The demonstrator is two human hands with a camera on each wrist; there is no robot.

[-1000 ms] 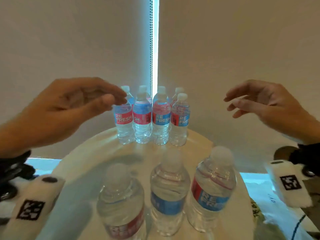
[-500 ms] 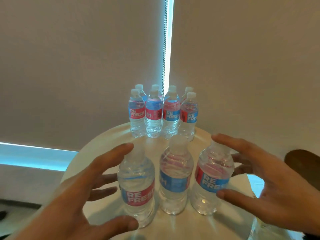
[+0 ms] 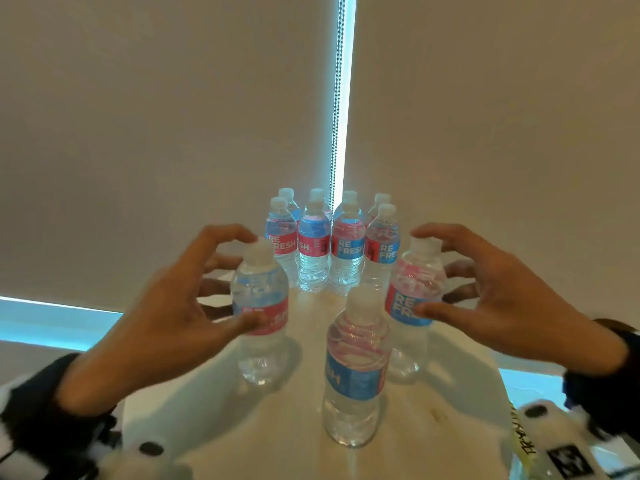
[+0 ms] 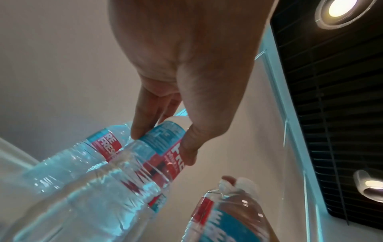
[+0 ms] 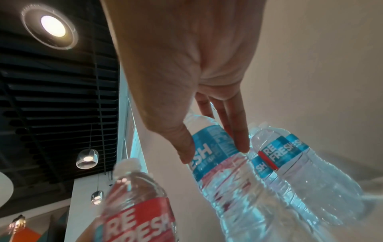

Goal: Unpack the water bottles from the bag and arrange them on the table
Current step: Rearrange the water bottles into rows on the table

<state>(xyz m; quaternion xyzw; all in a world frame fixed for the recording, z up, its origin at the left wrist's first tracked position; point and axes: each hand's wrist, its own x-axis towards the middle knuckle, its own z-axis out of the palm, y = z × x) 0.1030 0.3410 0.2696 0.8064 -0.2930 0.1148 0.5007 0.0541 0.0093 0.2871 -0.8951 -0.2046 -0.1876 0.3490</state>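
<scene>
Eleven water bottles are standing upright on the round pale table (image 3: 214, 403), all capped in white and filled with clear water, each wearing a red-and-blue label. Eight of them are clustering at the table's far edge as the back group (image 3: 332, 244), two rows of four, touching or nearly so. Three are standing nearer: the left bottle (image 3: 260, 306), the right bottle (image 3: 414, 292) and, nearest the camera and between those two, the middle bottle (image 3: 355, 368), which no hand is touching.

The left hand (image 3: 166, 320) is grasping the left bottle, thumb pressing on the label and index finger curling over the cap. The right hand (image 3: 502, 296) is grasping the right bottle the same way, thumb on the blue part of the label, index fingertip on the cap. Both bottles are appearing slightly blurred, and whether their bases are resting on the table cannot be told.

The left wrist view is showing the left hand (image 4: 186, 73) with fingers and thumb pinching either side of the label, which the head view only partly shows. The right wrist view is showing the right hand (image 5: 186, 65) wrapping its bottle likewise. Only these wrist views are revealing a dark slatted ceiling (image 5: 51, 91) with a round recessed light (image 5: 51, 27) and pendant lamps (image 5: 87, 158). Only the head view is showing the pale roller blinds (image 3: 138, 133) with a beaded cord (image 3: 337, 98) hanging between them.
</scene>
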